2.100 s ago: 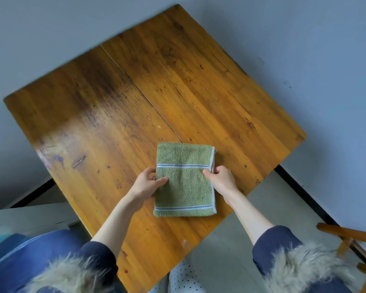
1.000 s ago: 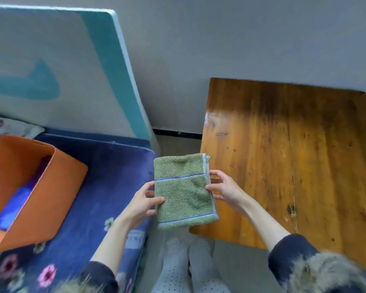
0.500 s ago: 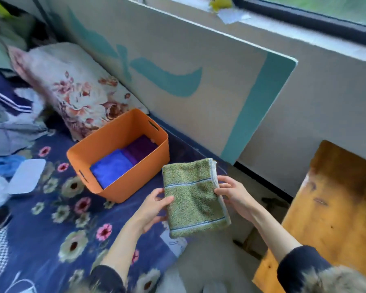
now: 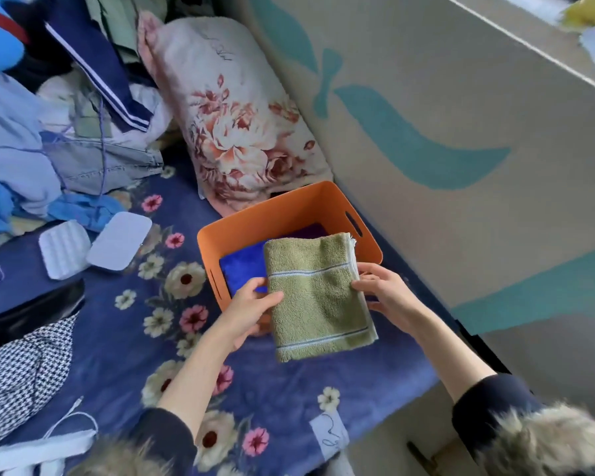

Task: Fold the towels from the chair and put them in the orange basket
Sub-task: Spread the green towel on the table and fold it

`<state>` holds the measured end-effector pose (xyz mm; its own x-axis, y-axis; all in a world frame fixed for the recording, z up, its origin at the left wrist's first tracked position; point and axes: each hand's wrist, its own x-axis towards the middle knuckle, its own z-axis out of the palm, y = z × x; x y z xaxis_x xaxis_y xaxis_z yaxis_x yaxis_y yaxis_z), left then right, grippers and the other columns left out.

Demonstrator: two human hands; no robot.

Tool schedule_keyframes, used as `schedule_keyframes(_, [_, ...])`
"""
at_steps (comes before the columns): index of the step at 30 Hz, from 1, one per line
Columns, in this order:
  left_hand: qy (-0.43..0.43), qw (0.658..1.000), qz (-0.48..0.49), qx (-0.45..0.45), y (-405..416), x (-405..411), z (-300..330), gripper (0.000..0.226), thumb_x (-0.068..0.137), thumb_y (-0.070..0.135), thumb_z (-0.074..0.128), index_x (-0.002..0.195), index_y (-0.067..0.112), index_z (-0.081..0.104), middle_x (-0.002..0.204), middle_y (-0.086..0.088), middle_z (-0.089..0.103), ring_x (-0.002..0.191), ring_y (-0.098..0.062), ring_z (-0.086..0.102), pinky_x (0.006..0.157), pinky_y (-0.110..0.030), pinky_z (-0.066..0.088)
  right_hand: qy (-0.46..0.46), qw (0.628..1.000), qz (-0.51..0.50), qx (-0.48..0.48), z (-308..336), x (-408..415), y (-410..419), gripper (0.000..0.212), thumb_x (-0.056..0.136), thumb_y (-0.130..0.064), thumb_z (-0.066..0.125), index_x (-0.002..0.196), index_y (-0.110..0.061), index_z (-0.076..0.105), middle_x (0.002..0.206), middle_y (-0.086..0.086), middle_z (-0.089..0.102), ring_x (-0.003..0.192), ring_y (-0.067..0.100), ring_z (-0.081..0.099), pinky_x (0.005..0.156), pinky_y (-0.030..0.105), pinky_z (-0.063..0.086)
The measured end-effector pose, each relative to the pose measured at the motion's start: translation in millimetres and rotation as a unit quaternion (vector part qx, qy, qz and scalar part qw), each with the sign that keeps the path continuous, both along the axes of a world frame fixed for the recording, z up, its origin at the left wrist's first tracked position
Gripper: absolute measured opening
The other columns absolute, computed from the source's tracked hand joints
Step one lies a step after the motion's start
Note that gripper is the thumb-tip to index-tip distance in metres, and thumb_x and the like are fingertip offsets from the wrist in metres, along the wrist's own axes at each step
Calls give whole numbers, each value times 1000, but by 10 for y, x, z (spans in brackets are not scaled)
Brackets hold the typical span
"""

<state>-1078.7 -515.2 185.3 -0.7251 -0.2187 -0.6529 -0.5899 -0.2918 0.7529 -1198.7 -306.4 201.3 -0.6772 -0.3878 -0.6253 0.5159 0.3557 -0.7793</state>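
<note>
A folded green towel (image 4: 318,297) with pale stripes hangs in the air over the near right corner of the orange basket (image 4: 282,209). My left hand (image 4: 249,309) pinches its left edge, thumb on top. My right hand (image 4: 383,292) pinches its right edge. The basket sits on a flowered blue bedspread (image 4: 124,341) and holds a folded blue towel (image 4: 242,267) and a purple one (image 4: 311,231), both partly hidden by the green towel.
A floral pillow (image 4: 230,111) leans behind the basket. A pile of clothes (image 4: 48,108) fills the upper left. Two pale flat pads (image 4: 93,247) lie left of the basket. A painted board (image 4: 461,139) stands along the right.
I have turned from the wooden table to the bed, and both hands have carried the green towel to the basket, now over its near right corner.
</note>
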Motion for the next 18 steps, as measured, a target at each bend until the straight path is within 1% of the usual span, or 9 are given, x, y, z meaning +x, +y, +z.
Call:
schedule_keyframes(2, [-12, 1000, 13, -14, -119, -189, -98, 25, 90, 17, 59, 114, 20, 50, 106, -1, 64, 96, -17, 62, 90, -49, 47, 6, 1000, 16, 11, -28, -258, -190, 31, 84, -1, 55, 109, -19, 61, 89, 2, 67, 83, 14, 63, 73, 29, 49])
schedule_keyframes(4, [-21, 999, 37, -20, -204, -409, -224, 22, 90, 18, 59, 109, 26, 50, 109, 0, 62, 101, -16, 60, 91, -48, 47, 12, 999, 28, 26, -93, -534, -360, 31, 85, -1, 56, 110, -18, 60, 86, 1, 66, 77, 13, 63, 66, 27, 49])
schedule_keyframes(6, [-19, 997, 72, -13, -257, -646, -361, 19, 90, 14, 59, 103, 26, 50, 100, 0, 60, 91, -12, 60, 73, -37, 53, 20, 998, 39, 48, -214, -822, -524, 34, 84, -1, 57, 115, -15, 59, 85, 1, 64, 76, 15, 62, 66, 28, 49])
schedule_keyframes(7, [-24, 996, 88, -10, -272, -760, -436, 20, 91, 12, 58, 104, 24, 49, 96, 1, 59, 86, -11, 60, 65, -32, 52, 24, 997, 47, 61, -286, -957, -601, 35, 84, -1, 57, 117, -14, 58, 85, 1, 64, 77, 15, 62, 67, 28, 49])
schedule_keyframes(8, [-32, 994, 101, -10, -279, -863, -519, 21, 91, 11, 57, 106, 23, 48, 95, 0, 58, 83, -10, 60, 61, -31, 51, 27, 995, 59, 78, -365, -1078, -665, 37, 85, -2, 58, 119, -14, 57, 85, 1, 64, 77, 15, 61, 67, 27, 49])
schedule_keyframes(10, [-51, 992, 118, -6, -291, -1055, -711, 22, 91, 9, 57, 108, 21, 47, 99, -5, 59, 83, -12, 60, 65, -35, 54, 32, 990, 85, 105, -532, -1298, -782, 38, 86, -3, 58, 122, -14, 55, 86, 2, 62, 77, 15, 61, 64, 25, 49])
schedule_keyframes(13, [-84, 988, 133, 0, -303, -1280, -1027, 23, 91, 9, 57, 111, 17, 48, 103, -11, 60, 86, -18, 61, 73, -40, 54, 36, 983, 120, 135, -803, -1547, -917, 34, 87, -4, 57, 119, -16, 54, 86, -1, 60, 75, 11, 61, 58, 21, 47])
schedule_keyframes(15, [-102, 985, 137, -1, -302, -1394, -1228, 21, 91, 10, 56, 110, 18, 48, 101, -10, 61, 88, -20, 62, 75, -41, 55, 48, 975, 149, 161, -990, -1646, -988, 33, 88, -6, 56, 118, -18, 52, 85, -4, 60, 77, 11, 62, 61, 21, 50])
schedule_keyframes(18, [-122, 983, 135, -8, -299, -1533, -1514, 19, 92, 12, 55, 104, 23, 46, 99, -10, 61, 91, -25, 63, 78, -42, 55, 77, 961, 175, 197, -1290, -1752, -1070, 35, 88, -8, 56, 122, -18, 51, 87, -5, 59, 81, 14, 61, 70, 29, 52])
